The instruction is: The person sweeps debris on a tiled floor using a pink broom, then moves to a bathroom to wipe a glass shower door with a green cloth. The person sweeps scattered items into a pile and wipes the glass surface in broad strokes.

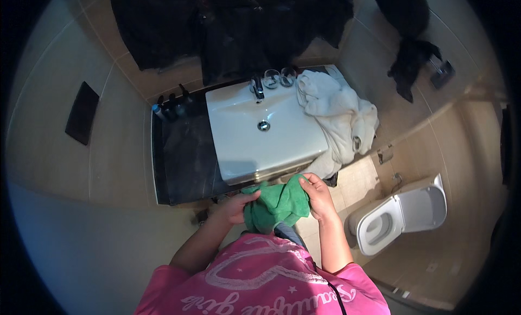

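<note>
A crumpled green cloth [276,207] is stretched between both hands, close to my body. My left hand [238,207] grips its left side with the thumb on top. At the upper right corner, my right hand [318,196] pinches it between thumb and fingers. Just beyond the cloth stands a white rectangular washbasin [240,144] with a chrome drain [263,125] and a chrome faucet [257,88]. Part of the basin's front is hidden by the cloth and hands.
White towels [336,111] lie heaped right of the basin, hanging over the counter edge. Two drinking glasses [272,78] stand behind it. Several bottles [158,110] line the left end of the dark counter [189,152]. A toilet [376,229] with raised lid is at the right.
</note>
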`<state>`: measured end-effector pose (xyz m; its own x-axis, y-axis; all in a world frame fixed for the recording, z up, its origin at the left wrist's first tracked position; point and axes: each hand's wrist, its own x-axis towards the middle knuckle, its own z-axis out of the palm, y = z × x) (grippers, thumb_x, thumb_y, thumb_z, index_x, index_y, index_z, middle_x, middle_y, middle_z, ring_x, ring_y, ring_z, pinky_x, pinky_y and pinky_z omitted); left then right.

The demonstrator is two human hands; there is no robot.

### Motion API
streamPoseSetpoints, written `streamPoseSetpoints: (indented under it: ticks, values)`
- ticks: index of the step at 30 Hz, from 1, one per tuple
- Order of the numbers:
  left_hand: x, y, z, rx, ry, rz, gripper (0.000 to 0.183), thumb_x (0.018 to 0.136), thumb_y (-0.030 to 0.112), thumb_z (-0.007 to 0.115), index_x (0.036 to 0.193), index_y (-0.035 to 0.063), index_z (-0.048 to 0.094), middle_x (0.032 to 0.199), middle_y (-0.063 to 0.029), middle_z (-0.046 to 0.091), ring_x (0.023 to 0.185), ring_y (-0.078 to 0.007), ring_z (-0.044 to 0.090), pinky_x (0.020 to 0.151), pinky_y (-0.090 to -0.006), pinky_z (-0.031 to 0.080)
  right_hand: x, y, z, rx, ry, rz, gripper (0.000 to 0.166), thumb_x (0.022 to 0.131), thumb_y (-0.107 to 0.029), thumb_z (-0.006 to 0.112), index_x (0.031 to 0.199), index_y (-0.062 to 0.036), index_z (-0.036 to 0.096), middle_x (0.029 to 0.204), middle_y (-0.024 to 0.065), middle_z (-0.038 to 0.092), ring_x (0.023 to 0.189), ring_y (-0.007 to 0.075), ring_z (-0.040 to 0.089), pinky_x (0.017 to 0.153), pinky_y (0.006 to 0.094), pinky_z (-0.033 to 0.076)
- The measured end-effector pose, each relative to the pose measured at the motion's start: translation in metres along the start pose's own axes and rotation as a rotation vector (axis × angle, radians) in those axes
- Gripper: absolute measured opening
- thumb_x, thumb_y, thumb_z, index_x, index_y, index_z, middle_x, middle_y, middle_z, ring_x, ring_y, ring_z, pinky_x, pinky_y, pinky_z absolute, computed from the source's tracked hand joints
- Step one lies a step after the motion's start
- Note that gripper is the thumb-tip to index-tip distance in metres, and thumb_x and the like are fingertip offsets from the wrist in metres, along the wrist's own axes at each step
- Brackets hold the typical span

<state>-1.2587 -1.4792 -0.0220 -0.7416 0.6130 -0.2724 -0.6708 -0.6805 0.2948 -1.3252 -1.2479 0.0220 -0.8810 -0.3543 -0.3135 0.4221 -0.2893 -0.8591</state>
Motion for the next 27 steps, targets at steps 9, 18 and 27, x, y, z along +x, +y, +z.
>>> streamPoseSetpoints:
  ticks: [9, 18, 27]
  values:
    - [0.052, 0.084, 0.005, -0.251, 0.066, 0.342, 0.053, 0.097, 0.037, 0.04, 0.137, 0.0019, 0.032, 0.138, -0.0171, 0.04, 0.126, -0.0311, 0.041, 0.105, -0.0469, 0.034, 0.171, -0.043, -0.022, -0.309, -0.133, 0.044, 0.013, 0.089, -0.012, 0.059, 0.097, -0.0005, 0.059, 0.084, 0.0029, 0.063, 0.074, 0.0082, 0.056, 0.069, 0.0212, 0.045]
    - [0.091, 0.115, -0.024, -0.396, 0.287, 0.512, 0.046, 0.097, 0.028, 0.042, 0.135, 0.0042, 0.035, 0.136, -0.0181, 0.041, 0.124, -0.0322, 0.043, 0.104, -0.0482, 0.034, 0.27, -0.028, -0.015, -0.734, -0.341, 0.036, 0.021, 0.087, -0.019, 0.061, 0.094, 0.0001, 0.061, 0.08, 0.0047, 0.061, 0.073, 0.0116, 0.054, 0.067, 0.0268, 0.045]
    - [0.115, 0.13, -0.057, -0.282, 0.717, 0.514, 0.024, 0.096, 0.022, 0.045, 0.112, 0.0043, 0.051, 0.107, -0.0125, 0.059, 0.095, -0.0259, 0.061, 0.082, -0.0431, 0.051, 0.269, -0.011, 0.007, -0.744, -0.355, 0.002, 0.018, 0.089, -0.018, 0.059, 0.091, 0.0003, 0.06, 0.078, 0.0074, 0.061, 0.073, 0.013, 0.055, 0.068, 0.027, 0.045]
